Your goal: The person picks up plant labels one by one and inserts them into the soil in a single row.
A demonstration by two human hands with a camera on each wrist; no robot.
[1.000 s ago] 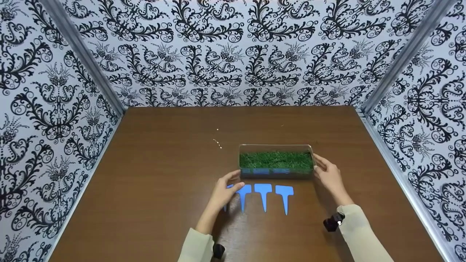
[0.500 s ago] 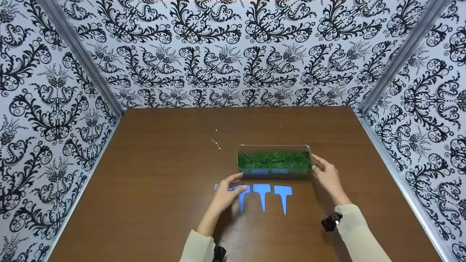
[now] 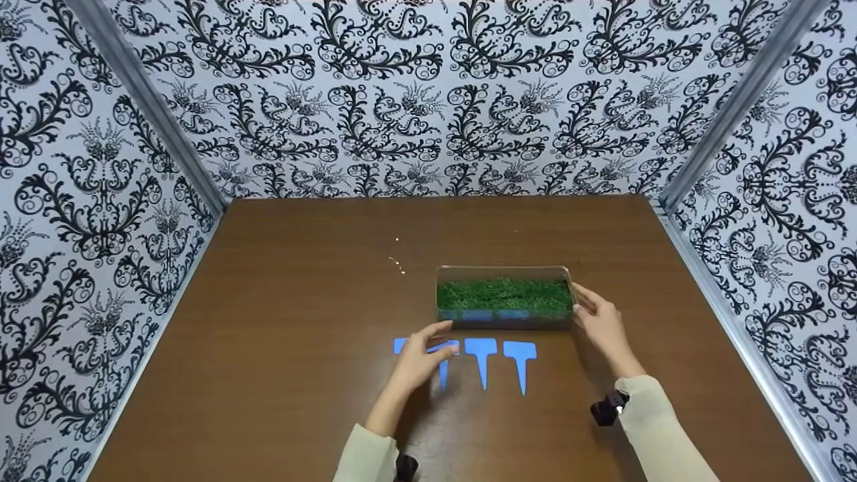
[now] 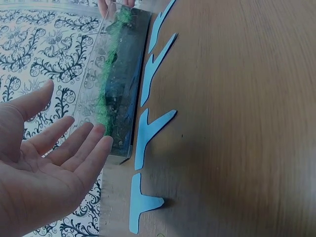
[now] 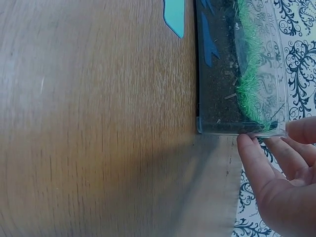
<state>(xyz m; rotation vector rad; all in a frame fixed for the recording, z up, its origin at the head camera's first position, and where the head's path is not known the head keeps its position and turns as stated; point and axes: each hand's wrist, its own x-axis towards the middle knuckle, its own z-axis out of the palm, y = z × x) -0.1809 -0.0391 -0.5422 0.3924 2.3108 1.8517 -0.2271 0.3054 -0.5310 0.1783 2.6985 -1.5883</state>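
A clear plastic box (image 3: 505, 322) with soil and green grass (image 3: 509, 294) stands right of centre on the table. My right hand (image 3: 606, 328) touches its right end with extended fingers; in the right wrist view fingertips (image 5: 245, 140) meet the end wall. My left hand (image 3: 416, 358) hovers by the front left corner, over the blue T-shaped plant labels, its fingers loosely spread and holding nothing. Several labels lie in a row before the box, among them a middle label (image 3: 482, 351) and a right label (image 3: 521, 351). The left hand partly covers the leftmost label (image 3: 400, 345) in the head view.
The brown wooden table (image 3: 288, 335) is bordered by patterned black-and-white walls (image 3: 402, 100) with metal corner strips. A few small white specks (image 3: 398, 264) lie left of the box. Blue shapes (image 5: 208, 42) show on the box's front wall, apparently reflections.
My left hand has drawn slightly back from the box's corner and to the right, uncovering part of the leftmost label. The right hand stays at the box's end.
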